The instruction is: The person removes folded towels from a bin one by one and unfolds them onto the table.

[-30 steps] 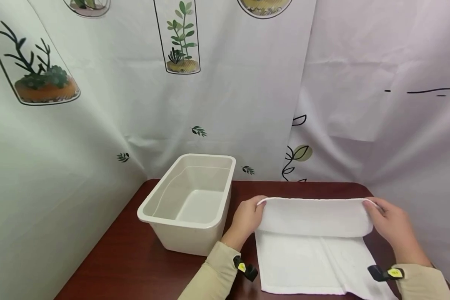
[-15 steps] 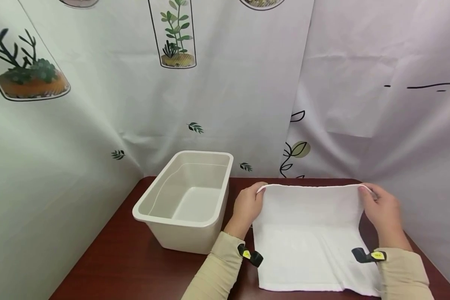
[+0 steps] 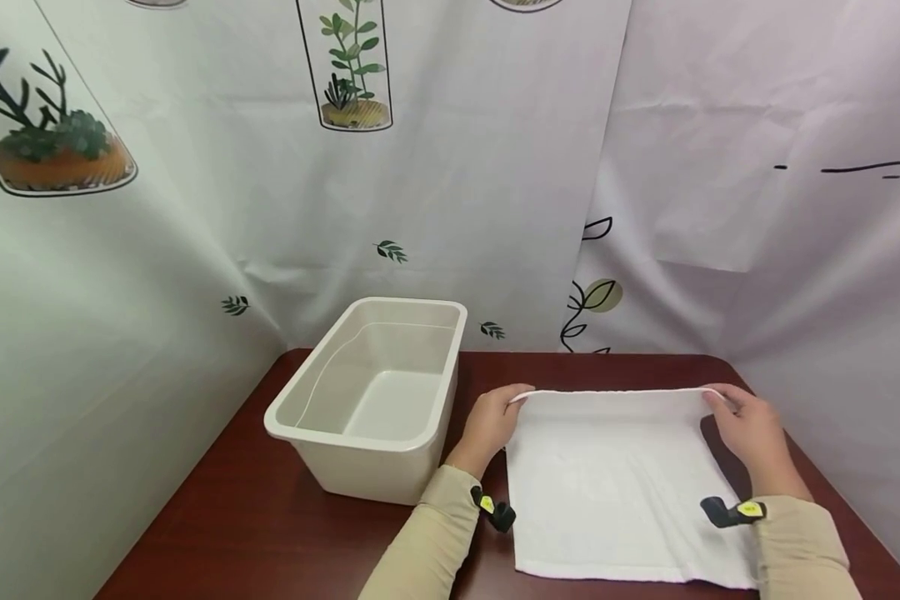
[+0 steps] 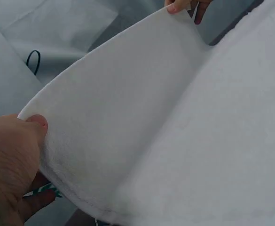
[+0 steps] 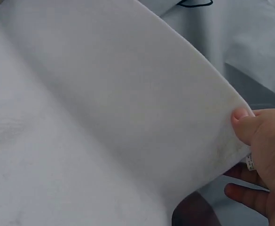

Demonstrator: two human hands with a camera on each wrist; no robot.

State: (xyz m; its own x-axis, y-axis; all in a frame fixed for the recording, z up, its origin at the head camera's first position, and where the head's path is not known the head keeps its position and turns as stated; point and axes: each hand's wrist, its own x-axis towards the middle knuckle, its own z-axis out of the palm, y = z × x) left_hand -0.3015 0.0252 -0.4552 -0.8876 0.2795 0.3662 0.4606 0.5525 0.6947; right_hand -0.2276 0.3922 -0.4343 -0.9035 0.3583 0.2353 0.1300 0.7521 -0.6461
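Note:
A white towel (image 3: 615,483) lies over the right part of the table, its far edge raised a little off the surface. My left hand (image 3: 491,423) pinches the far left corner between thumb and fingers. At the far right corner my right hand (image 3: 750,429) pinches the same edge, which runs nearly straight between the two hands. In the left wrist view the left thumb (image 4: 39,123) presses on top of the towel (image 4: 128,94). A small label (image 5: 250,162) shows beside the right hand in the right wrist view.
Left of the towel stands a cream plastic tub (image 3: 397,446), with nothing visible inside. Both are on a dark red-brown table (image 3: 270,533). White fabric with plant prints (image 3: 480,208) hangs behind the table and along its sides.
Both hands first lifted the towel's far edge, unfolding the flap that hung toward me, then lowered it toward the table. The right hand shifted left. The view tilted slightly.

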